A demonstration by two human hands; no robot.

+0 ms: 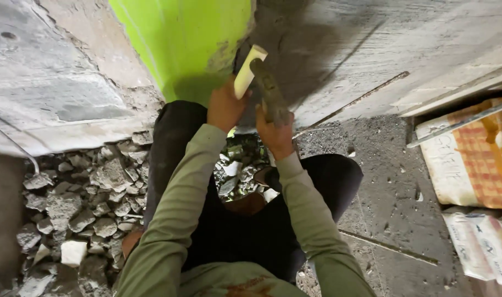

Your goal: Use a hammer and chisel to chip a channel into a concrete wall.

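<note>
I am crouched facing a grey concrete wall (pixel 361 38) with a bright green panel (pixel 179 38) set in it. My left hand (pixel 224 107) is closed around a short cream-coloured stick (pixel 248 71) held upright against the wall, beside the green panel's edge. My right hand (pixel 275 132) grips a mortar-caked trowel (pixel 267 88) by its handle, its dirty blade pressed against a dark wet patch of mortar (pixel 300 60) on the wall. Both sleeves are olive green. My dark-trousered knees (pixel 174 137) spread to either side.
Broken concrete rubble (pixel 86 203) is heaped at the left and between my knees. Printed sacks (pixel 476 165) lie at the right on the dusty concrete floor (pixel 394 203). A thin metal rod (pixel 350 102) runs along the wall's foot. A bent wire (pixel 14 143) shows at far left.
</note>
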